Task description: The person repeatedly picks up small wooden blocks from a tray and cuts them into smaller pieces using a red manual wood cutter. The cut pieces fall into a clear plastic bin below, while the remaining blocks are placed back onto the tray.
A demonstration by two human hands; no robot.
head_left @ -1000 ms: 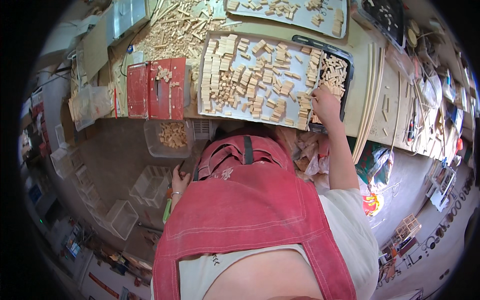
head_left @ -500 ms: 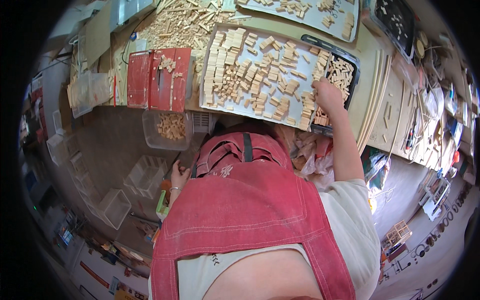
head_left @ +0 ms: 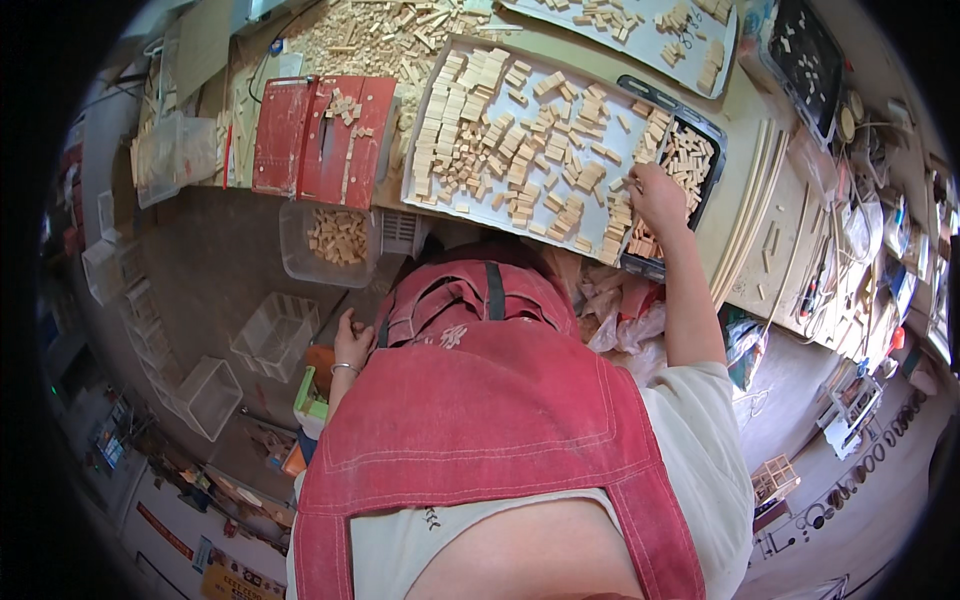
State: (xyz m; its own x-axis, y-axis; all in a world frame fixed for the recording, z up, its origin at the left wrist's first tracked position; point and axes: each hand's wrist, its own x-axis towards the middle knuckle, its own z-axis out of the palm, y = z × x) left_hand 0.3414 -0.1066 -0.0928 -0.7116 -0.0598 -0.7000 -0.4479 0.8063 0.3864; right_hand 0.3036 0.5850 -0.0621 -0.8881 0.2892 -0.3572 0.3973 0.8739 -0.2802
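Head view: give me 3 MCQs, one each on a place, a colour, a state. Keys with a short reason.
1. Where is the right hand?
A. On the red apron
B. At the right end of the white tray, beside the black tray
C. Inside the clear bin on the floor

2. What colour is the slab left of the white tray?
A. Red
B. Blue
C. Yellow

3. How do the wooden blocks on the white tray lie?
A. In one tall tower
B. All in a sealed bag
C. Spread flat, partly in rows, partly loose

Key: 1 B, the right hand sits on the blocks where the two trays meet. 2 A, the slab is plainly red with a few blocks on it. 3 C, the blocks cover the tray in one flat layer, neat rows at the left, scattered toward the right.
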